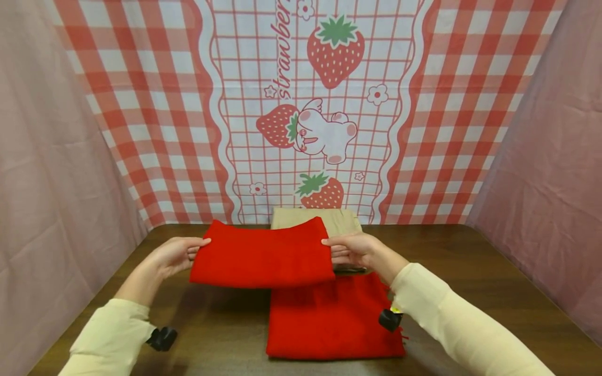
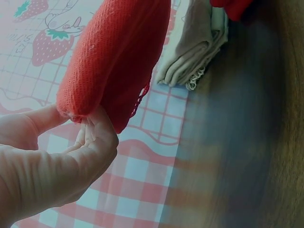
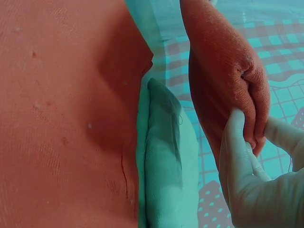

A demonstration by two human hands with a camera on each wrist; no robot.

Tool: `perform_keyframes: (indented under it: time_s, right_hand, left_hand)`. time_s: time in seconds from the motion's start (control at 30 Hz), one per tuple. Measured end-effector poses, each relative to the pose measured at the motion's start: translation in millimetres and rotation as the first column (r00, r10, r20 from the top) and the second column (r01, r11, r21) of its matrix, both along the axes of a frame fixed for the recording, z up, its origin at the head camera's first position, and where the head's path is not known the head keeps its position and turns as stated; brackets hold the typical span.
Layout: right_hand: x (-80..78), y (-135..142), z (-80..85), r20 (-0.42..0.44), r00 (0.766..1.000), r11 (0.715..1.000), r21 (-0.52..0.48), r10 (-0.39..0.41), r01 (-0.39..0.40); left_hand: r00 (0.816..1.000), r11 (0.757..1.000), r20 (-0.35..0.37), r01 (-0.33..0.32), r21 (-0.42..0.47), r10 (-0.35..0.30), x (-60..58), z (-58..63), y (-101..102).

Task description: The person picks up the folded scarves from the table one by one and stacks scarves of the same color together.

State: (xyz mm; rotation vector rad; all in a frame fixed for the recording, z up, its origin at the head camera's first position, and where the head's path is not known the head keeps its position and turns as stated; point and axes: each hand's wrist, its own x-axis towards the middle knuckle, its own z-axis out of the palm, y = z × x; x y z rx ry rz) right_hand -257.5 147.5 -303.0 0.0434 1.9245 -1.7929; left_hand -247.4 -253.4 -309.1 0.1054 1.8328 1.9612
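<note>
A folded red scarf [image 1: 263,256] is held up in the air between both hands. My left hand [image 1: 171,256] pinches its left edge between thumb and fingers; the left wrist view shows the knitted fold and some fringe [image 2: 140,102]. On the opposite edge, my right hand [image 1: 357,249] pinches the layered fold [image 3: 251,102]. Below and to the right, a second folded red cloth [image 1: 334,329] with fringe at its right edge lies on the table. Behind it is a folded beige cloth [image 1: 340,222], partly hidden by the raised scarf and right hand.
The brown wooden table [image 1: 470,292] extends to both sides. A strawberry-print checked cloth [image 1: 178,104] hangs at the back, and plain pink curtains [image 1: 555,156] flank the table. Small black devices [image 1: 162,338] are worn at both wrists.
</note>
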Motion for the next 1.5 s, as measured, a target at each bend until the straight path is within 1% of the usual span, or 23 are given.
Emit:
perform_keyframes:
  time_s: [0.33, 0.7, 0.87, 0.97, 1.0, 1.17, 1.4, 1.5]
  right_hand:
    - [1.3, 8, -2.0, -0.013, 1.000, 1.000, 0.016, 0.018, -0.018]
    - [6.0, 19, -6.1, -0.016, 0.999, 0.999, 0.030, 0.035, -0.035]
    - [8.5, 24, -5.2, -0.016, 0.999, 0.999, 0.018, 0.031, -0.031]
    - [9.5, 26, -4.2, -0.013, 1.000, 1.000, 0.012, 0.015, -0.015]
    - [9.8, 27, -3.9, -0.017, 1.000, 1.000, 0.014, 0.022, -0.021]
    - [10.2, 32, -4.6, -0.025, 1.000, 0.999, 0.032, 0.001, 0.000]
    - [13.7, 39, -6.1, -0.047, 0.998, 0.997, 0.074, 0.035, -0.032]
    - [15.4, 41, -7.1, -0.053, 0.998, 0.996, 0.084, 0.035, -0.031]
  left_hand:
    - [1.000, 1.000, 0.002, 0.005, -0.008, -0.005, -1.6, 0.2, 6]
    - [0.999, 0.999, -0.007, 0.036, -0.013, -0.036, 0.6, -2.0, 16]
    - [1.000, 0.999, -0.007, 0.030, -0.013, -0.030, 1.7, 0.7, 21]
    - [1.000, 1.000, -0.009, 0.026, -0.012, -0.026, 2.7, 3.0, 23]
    - [1.000, 1.000, -0.008, 0.021, -0.014, -0.022, 2.9, 3.4, 24]
    - [1.000, 1.000, -0.016, 0.026, -0.009, -0.026, 3.4, 3.3, 28]
    - [0.999, 1.000, -0.016, 0.027, -0.010, -0.028, 5.3, 3.1, 33]
    - [1.000, 1.000, -0.016, 0.022, -0.014, -0.022, 5.7, 3.2, 35]
